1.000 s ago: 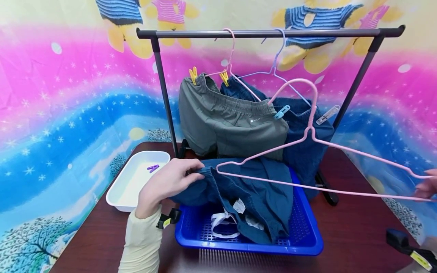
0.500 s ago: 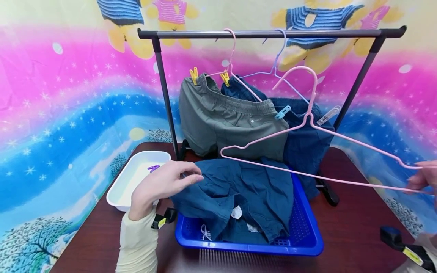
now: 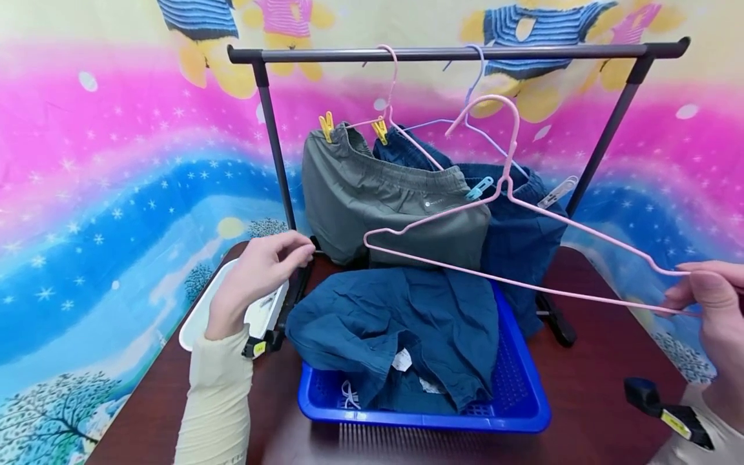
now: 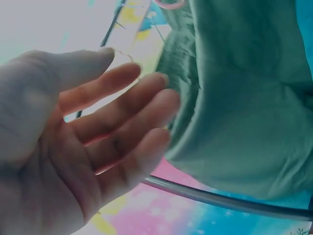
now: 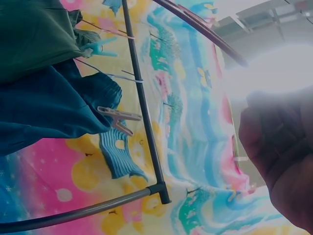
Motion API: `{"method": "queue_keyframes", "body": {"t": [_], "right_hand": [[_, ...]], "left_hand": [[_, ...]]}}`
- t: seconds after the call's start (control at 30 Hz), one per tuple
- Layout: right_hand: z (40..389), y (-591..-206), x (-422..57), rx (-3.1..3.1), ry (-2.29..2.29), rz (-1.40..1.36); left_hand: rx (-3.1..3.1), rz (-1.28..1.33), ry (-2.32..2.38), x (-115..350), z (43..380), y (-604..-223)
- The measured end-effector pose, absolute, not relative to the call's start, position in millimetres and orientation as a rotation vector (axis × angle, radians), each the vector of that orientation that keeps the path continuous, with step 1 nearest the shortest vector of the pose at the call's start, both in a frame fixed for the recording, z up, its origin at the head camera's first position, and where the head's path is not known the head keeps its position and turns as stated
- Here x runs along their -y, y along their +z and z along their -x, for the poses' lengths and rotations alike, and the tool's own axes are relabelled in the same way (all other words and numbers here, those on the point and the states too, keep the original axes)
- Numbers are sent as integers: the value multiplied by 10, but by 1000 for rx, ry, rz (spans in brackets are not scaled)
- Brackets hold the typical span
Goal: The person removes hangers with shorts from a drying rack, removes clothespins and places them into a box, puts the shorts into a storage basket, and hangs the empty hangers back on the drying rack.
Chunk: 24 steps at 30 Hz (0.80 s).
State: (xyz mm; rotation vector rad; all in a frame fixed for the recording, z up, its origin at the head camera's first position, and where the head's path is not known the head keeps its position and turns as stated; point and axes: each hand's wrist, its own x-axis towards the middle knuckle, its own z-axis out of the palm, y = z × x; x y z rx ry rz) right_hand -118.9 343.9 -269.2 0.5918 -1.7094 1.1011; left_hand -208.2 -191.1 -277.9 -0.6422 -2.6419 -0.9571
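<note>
My right hand (image 3: 717, 310) grips one end of a pink hanger (image 3: 506, 179), held in the air before the rack with its hook up. In the right wrist view that hand is dark against a bright light. Raised over the left side, my left hand (image 3: 261, 271) holds nothing; its fingers (image 4: 122, 105) are loosely bent in the left wrist view. Dark blue shorts (image 3: 447, 316) lie in a blue basket (image 3: 453, 422) below the hanger, a white tag and drawstring showing.
A dark rack (image 3: 325, 55) carries grey-green shorts (image 3: 401, 223) and navy shorts (image 3: 517, 258) on hangers, fastened with clothespins (image 3: 480, 188). A white tray (image 3: 200, 310), partly behind my left hand, stands on the brown table (image 3: 610, 361).
My left hand has let go of the blue shorts' edge and risen up and left. The edge has dropped flat in the basket. My right hand has lifted the pink hanger, moving it slightly left.
</note>
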Motion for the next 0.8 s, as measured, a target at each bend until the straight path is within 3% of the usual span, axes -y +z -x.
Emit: {"method": "queue_keyframes", "body": {"t": [0.53, 0.8], "right_hand": [[1238, -2363, -3005, 1555, 1282, -713], [1305, -2182, -2786, 1583, 1273, -708]], "left_hand": [[2270, 146, -1133, 2083, 2810, -2771], [2239, 27, -1223, 2129, 3094, -2763]]}}
